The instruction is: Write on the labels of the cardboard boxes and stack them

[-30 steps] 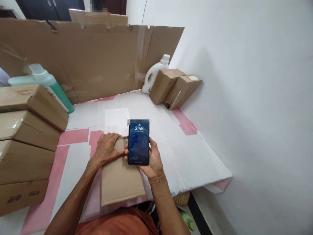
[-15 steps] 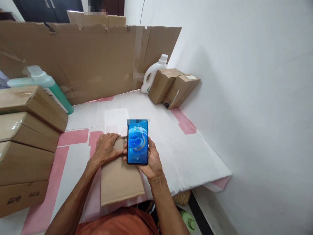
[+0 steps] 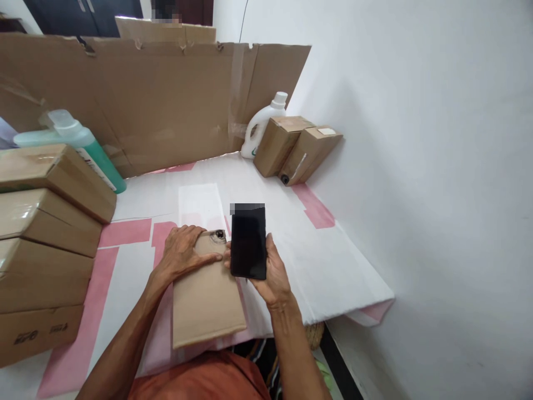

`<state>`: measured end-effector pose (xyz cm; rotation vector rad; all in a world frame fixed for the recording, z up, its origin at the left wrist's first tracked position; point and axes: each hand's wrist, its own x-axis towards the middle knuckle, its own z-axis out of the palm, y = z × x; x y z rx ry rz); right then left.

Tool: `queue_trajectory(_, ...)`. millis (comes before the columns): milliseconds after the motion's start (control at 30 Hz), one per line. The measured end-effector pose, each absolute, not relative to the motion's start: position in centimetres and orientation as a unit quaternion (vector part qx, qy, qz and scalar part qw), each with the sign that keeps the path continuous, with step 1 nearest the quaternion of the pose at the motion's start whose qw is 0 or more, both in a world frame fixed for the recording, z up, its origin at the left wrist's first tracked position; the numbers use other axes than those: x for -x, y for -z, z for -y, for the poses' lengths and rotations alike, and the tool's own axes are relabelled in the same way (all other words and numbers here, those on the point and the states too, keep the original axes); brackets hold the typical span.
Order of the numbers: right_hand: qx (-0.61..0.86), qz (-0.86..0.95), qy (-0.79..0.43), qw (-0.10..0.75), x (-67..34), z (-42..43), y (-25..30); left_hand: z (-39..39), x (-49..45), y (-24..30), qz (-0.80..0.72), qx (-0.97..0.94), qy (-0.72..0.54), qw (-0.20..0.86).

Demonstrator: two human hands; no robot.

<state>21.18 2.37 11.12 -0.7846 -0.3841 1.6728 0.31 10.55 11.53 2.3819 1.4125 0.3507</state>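
My right hand [image 3: 272,272] grips a black phone [image 3: 249,242] upright above the table, its screen dark. My left hand [image 3: 183,253] rests palm down on the far end of a flat brown cardboard box [image 3: 206,297] that lies on the white and pink table cover [image 3: 333,266], fingers spread over it. A small dark round part [image 3: 218,235] shows at the box's far corner, just beside the phone.
Stacked cardboard boxes [image 3: 45,244] fill the left side, with a green bottle [image 3: 83,147] behind them. A tall cardboard sheet [image 3: 158,100] stands at the back. A white jug [image 3: 260,125] and two small boxes [image 3: 297,147] sit by the white wall on the right.
The phone's lit screen has gone dark. My right hand has carried the phone a little to the right, uncovering the box's far corner. My left hand stays on the box.
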Motion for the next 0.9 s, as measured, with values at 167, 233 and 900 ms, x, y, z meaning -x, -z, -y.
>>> queue_trajectory(167, 0.494, 0.154, -0.634, 0.575, -25.0, -0.9, -8.0, -10.5, -0.3, -11.7, -0.5, -0.84, -0.118, 0.177)
queue_trajectory(233, 0.573, 0.172, -0.586, 0.547, -26.4, -0.2, -6.4, -10.5, -0.3, -11.8, -0.5, -0.84, -0.115, 0.179)
queue_trajectory(900, 0.828, 0.423, -0.194, 0.313, -28.9, 4.7, -4.1, -6.6, 6.9, -8.2, -0.525, -0.678, -0.405, 0.317)
